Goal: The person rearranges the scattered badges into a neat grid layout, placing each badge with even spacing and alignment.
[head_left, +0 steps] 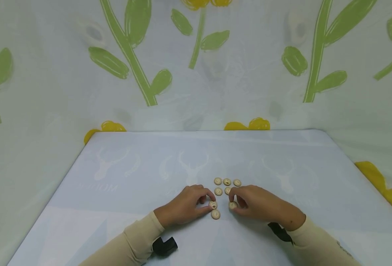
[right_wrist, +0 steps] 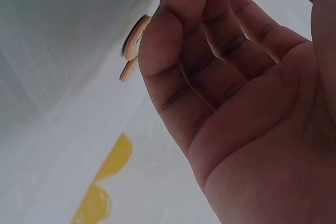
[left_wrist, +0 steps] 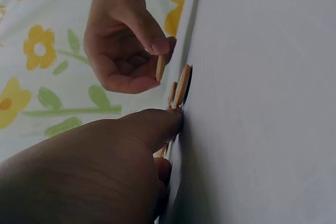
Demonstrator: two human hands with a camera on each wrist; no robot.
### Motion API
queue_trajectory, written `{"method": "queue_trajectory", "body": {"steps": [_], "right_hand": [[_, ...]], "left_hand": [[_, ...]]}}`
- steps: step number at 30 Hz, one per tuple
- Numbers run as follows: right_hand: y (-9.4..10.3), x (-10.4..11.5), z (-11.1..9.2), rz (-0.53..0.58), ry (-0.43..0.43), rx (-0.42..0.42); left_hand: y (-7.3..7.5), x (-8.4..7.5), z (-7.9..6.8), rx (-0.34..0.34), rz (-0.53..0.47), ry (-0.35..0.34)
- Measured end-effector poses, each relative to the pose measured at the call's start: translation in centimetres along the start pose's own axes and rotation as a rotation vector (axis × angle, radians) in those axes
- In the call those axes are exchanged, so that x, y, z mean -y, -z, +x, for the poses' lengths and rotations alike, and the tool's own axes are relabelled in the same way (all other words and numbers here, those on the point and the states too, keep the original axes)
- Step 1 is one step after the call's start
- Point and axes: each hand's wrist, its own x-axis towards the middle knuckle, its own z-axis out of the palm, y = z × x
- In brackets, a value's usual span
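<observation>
My left hand [head_left: 191, 203] rests on the table with thumb and index finger pinching a round, pale wooden button [head_left: 213, 204]. Just nearer to me lies another button [head_left: 215, 214], flat and close to the thumb. Across a small gap, my right hand [head_left: 254, 201] holds a similar button [head_left: 233, 205] between thumb and fingertip. From the left wrist, that button [left_wrist: 160, 68] appears edge-on and raised off the tabletop. Beyond the hands sit several more buttons [head_left: 227, 181] in two short rows, one partly covered by my right fingers. The right wrist view shows two buttons [right_wrist: 137, 38] behind the fingers.
A pale patterned cloth covers the table [head_left: 142, 166], which has faint deer-head prints. Behind it hangs a white curtain [head_left: 242, 81] with green stems and yellow flowers. A black wrist device [head_left: 165, 246] sits under the left sleeve.
</observation>
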Motion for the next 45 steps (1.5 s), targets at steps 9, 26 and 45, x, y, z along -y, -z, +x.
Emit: {"method": "queue_trajectory", "body": {"steps": [9,26,45], "right_hand": [[0.2,-0.5,-0.2,-0.009,-0.02,-0.006],[0.5,-1.7,-0.2,-0.053,-0.077,-0.006],[0.5,-2.2,-0.2,-0.054,-0.076,-0.007]], "left_hand": [[-0.1,0.1,0.0,-0.003,0.002,0.001],[-0.1,0.0,0.0,-0.005,0.003,0.005],[-0.1,0.1,0.0,0.001,-0.007,0.02]]}}
